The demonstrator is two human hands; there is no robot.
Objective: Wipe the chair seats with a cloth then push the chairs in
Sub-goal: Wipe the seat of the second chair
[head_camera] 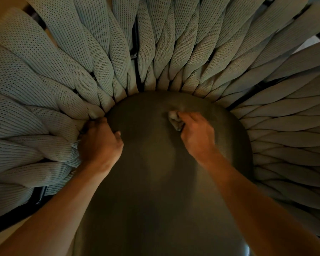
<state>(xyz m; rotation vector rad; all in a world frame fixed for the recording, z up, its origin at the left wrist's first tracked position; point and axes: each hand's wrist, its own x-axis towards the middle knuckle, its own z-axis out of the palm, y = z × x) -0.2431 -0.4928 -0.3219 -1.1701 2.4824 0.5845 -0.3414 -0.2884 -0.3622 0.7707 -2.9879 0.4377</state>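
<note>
Pressing a bunched cloth point(175, 120) onto the chair seat point(155, 163) at frame centre, my right hand point(197, 134) grips it tightly. My left hand point(100, 143) clutches the knitted straps point(63, 148) at centre left, where they meet the seat.

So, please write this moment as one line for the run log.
step: wiping seat cushion | right hand: grips cloth | left hand: holds woven straps

— Worn on the arms? 
— Nothing: left forearm point(50, 217) and right forearm point(251, 196) bare right up to the frame's lower edge, no sleeve or cuff in view. 
— On the wrists? 
— No watch, no band. 
— And the hands? 
— Left hand point(100, 145) and right hand point(196, 133) ungloved; no rings visible on the knuckles shown. Fingertips mostly tucked out of sight.
</note>
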